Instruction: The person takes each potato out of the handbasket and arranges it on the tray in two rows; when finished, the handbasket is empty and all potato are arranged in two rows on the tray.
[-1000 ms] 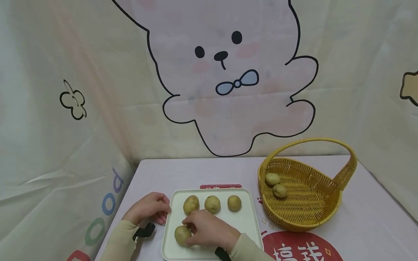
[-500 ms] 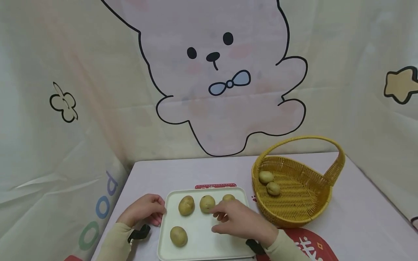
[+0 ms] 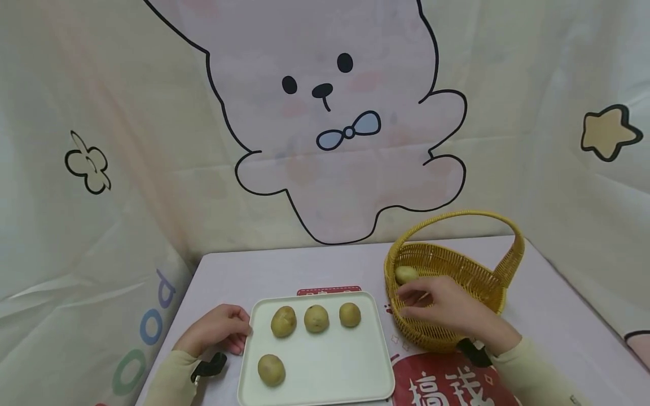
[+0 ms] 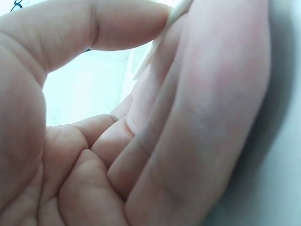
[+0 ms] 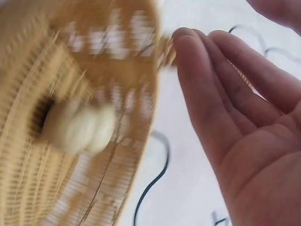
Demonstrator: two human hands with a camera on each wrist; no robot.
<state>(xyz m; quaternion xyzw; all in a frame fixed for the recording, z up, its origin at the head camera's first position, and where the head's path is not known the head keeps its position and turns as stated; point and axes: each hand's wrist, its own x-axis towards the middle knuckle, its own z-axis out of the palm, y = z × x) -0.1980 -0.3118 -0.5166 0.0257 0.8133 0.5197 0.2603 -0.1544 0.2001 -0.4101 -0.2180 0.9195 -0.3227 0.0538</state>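
Note:
My left hand (image 3: 215, 330) pinches the left rim of a white rectangular tray (image 3: 325, 366) between thumb and fingers; the left wrist view shows a sliver of the rim (image 4: 157, 47) there. On the tray lie a row of potatoes, left (image 3: 283, 322), middle (image 3: 316, 319) and right (image 3: 350, 314), and a separate front potato (image 3: 271, 370). My right hand (image 3: 449, 304), holding nothing, hovers over the front left of a yellow wicker basket (image 3: 469, 276). One potato (image 3: 406, 275) shows inside it; the right wrist view shows blurred potatoes (image 5: 77, 127) there.
The basket's tall arched handle (image 3: 467, 213) rises above its rim. Under both lies a pale tablecloth (image 3: 254, 270) with a red printed patch (image 3: 447, 383) at the front right. A printed curtain (image 3: 325, 186) hangs behind the table.
My right hand has let go of the front potato on the tray and moved right to the basket. My left hand stays at the tray rim. The head view has shifted slightly.

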